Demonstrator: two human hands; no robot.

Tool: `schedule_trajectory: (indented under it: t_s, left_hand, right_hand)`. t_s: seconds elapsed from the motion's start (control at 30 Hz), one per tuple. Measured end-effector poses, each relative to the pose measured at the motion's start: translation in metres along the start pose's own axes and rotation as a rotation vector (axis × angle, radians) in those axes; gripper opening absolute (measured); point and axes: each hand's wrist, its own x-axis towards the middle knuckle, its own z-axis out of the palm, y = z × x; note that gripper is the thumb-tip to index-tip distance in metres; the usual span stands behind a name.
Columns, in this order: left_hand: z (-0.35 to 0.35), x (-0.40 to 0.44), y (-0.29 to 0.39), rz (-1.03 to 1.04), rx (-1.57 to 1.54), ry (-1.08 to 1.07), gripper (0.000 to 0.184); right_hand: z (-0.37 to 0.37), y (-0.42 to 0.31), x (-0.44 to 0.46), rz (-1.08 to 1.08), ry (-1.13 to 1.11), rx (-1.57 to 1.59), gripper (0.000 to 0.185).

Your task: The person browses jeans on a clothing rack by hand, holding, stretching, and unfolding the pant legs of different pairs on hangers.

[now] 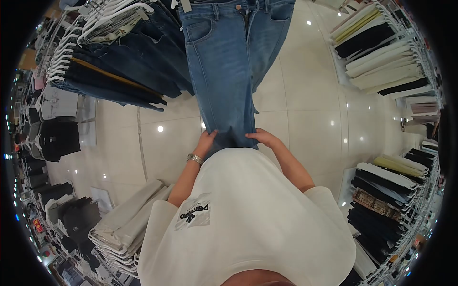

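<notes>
A pair of blue jeans (222, 76) hangs in front of me, its waistband at the top of the view and its legs reaching down toward my body. My left hand (207, 139) pinches the left edge of the lower leg part, with a metal watch or bracelet (195, 158) at the wrist. Opposite it, my right hand (260, 137) grips the right edge between thumb and fingers. The lower ends of the jeans are partly hidden behind my white shirt (272, 205).
Dark jeans on white hangers (114, 71) crowd the upper left. Beige trousers (126, 219) hang at lower left. Along the right stand racks of light trousers (386, 66) and dark trousers (377, 224). Shiny floor tiles (305, 114) lie between the racks.
</notes>
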Motion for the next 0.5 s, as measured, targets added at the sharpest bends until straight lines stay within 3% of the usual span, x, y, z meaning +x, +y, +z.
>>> schedule_trajectory:
  t_s: [0.07,0.17,0.27,0.37,0.5]
  left_hand:
    - [0.000,0.004,-0.010,0.001,-0.232,0.084,0.042]
    - [0.001,0.006,-0.007,0.070,-0.257,0.281,0.042]
    - [-0.008,0.011,-0.006,0.022,-0.339,0.260,0.045]
    - [-0.013,-0.007,0.024,-0.044,-0.543,0.063,0.051]
    - [-0.015,-0.007,0.003,-0.058,-0.458,-0.106,0.052]
  right_hand:
    - [-0.003,0.007,0.005,-0.030,0.034,0.067,0.059]
    - [0.002,0.005,0.008,-0.073,0.116,0.178,0.058]
    - [0.012,-0.002,0.008,-0.112,0.163,0.270,0.060]
    - [0.017,-0.008,0.012,-0.107,0.210,0.351,0.061]
    - [0.017,-0.015,0.011,-0.082,0.211,0.456,0.062]
